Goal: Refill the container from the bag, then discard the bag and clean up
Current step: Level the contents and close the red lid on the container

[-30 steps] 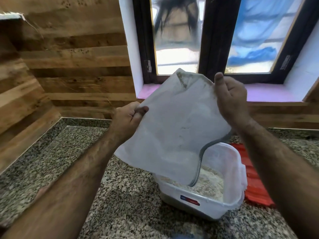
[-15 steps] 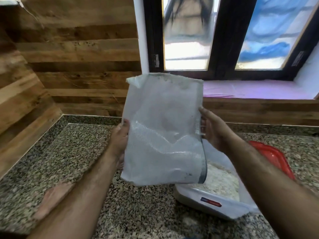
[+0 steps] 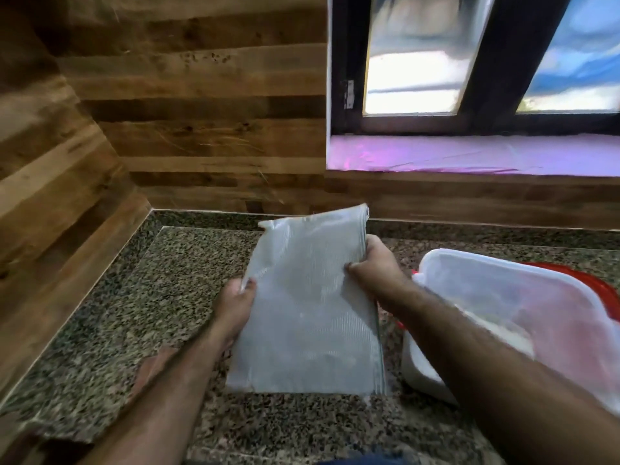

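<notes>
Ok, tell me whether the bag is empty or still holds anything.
Looks empty: the bag hangs flat and limp between the left hand and right hand.

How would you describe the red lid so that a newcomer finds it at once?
Start at the window and drop to the granite counter on the right. There the red lid peeks out behind the white container, the only bright red thing there.

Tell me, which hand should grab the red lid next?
Probably the right hand. The red lid lies on that side, behind the container; the left hand grips the bag's far edge.
</notes>
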